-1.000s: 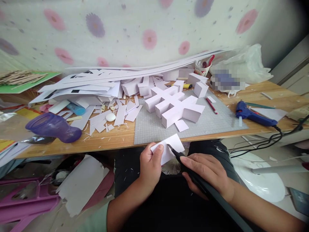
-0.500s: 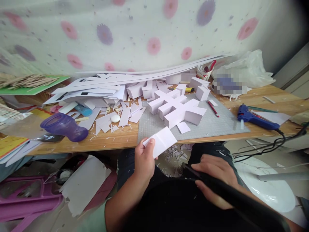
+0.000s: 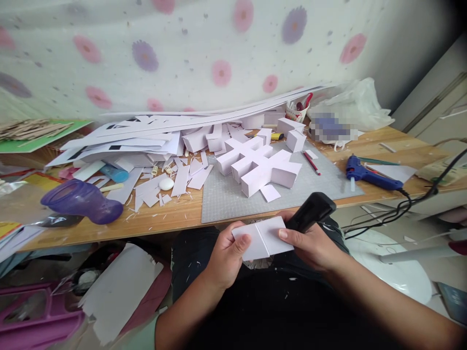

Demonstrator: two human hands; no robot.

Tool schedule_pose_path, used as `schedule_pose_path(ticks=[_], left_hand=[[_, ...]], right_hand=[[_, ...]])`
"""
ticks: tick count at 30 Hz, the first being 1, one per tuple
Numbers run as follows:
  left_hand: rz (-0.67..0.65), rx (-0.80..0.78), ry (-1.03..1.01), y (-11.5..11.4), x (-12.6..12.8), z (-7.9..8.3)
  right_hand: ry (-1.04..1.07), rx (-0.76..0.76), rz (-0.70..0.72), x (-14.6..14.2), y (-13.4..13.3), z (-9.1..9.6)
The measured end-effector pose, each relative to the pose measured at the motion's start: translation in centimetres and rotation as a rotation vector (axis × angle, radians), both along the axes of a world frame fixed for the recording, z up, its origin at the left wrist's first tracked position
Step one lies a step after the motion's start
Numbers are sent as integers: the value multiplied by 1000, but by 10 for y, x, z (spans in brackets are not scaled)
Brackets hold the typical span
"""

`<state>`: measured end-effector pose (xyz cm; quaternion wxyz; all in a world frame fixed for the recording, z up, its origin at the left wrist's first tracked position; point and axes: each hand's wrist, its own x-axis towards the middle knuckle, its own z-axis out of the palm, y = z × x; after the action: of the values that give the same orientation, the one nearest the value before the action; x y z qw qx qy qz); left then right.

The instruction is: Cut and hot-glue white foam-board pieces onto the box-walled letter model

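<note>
A small white foam board piece (image 3: pixel 261 238) with a straight groove across its middle is held over my lap, just off the table's front edge. My left hand (image 3: pixel 228 253) pinches its left end, thumb on top. At the right end my right hand (image 3: pixel 310 243) presses its thumb on the board. A thick black-handled knife (image 3: pixel 312 210) also lies in my right hand, its handle pointing up and away; its blade is hidden. Beyond the hands, a white branching board structure (image 3: pixel 255 165) stands on the grey cutting mat (image 3: pixel 226 204), with a loose white square (image 3: pixel 270 193) beside it.
A blue glue gun (image 3: pixel 372 176) with a black cord lies at the right. A red pen (image 3: pixel 312 163) rests on the mat. White offcuts (image 3: pixel 180 180), a purple container (image 3: pixel 82 201) and stacked white sheets (image 3: pixel 120 138) occupy the left. A cup of tools (image 3: pixel 296 113) stands behind.
My right hand has come up and left to grip the board's right end, and the knife has swung so its handle points away. The board's groove now shows as an open line.
</note>
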<state>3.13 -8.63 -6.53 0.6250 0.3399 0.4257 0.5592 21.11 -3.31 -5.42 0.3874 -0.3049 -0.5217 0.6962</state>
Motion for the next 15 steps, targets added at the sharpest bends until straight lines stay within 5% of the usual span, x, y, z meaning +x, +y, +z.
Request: schedule_pose_path(ticks=[8, 15], left_hand=[[-96, -27, -187, 1, 1, 0], [-132, -54, -155, 1, -1, -8]], right_hand=[[210, -289, 43, -10, -2, -4], [55, -66, 62, -6, 1, -10]])
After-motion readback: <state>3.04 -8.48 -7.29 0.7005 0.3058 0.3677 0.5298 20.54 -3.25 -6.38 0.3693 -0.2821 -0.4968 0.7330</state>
